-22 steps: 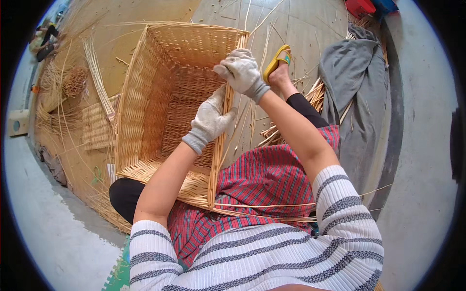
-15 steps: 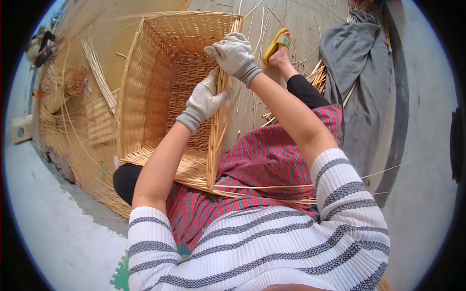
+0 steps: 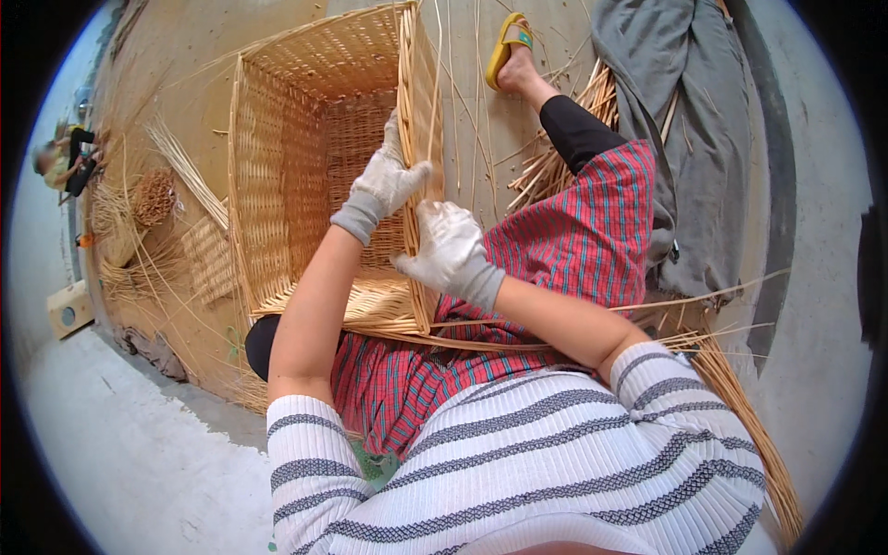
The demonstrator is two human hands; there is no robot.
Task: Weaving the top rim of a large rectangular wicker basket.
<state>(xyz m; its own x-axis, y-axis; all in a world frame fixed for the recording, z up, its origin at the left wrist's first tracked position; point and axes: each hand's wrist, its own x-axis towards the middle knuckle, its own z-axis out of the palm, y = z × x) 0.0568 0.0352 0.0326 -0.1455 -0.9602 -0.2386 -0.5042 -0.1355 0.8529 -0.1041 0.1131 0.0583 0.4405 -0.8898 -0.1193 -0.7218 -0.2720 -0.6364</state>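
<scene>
A rectangular wicker basket (image 3: 277,157) of light woven cane lies in front of me with its opening facing up toward me. My left hand (image 3: 388,176), in a white glove with a grey cuff, grips the right-hand rim from inside, its thumb over the edge. Lower on that same rim, my right hand (image 3: 447,248), gloved alike, is closed around the edge with its thumb on the inner side. Long loose cane strands (image 3: 518,347) run from the basket's near corner to the right across my red checked apron (image 3: 592,222).
Cane scraps and bundles (image 3: 190,171) lie on the floor at left, beside a small woven panel (image 3: 208,259). A grey cloth (image 3: 703,139) partly covers cut sticks (image 3: 564,139) at right. Another cane bundle (image 3: 749,425) lies near my right elbow. A person (image 3: 69,162) sits far left.
My right hand has come down the rim, from above my left hand to below it. My left hand keeps its hold. The view has shifted slightly, showing the cane bundle at lower right.
</scene>
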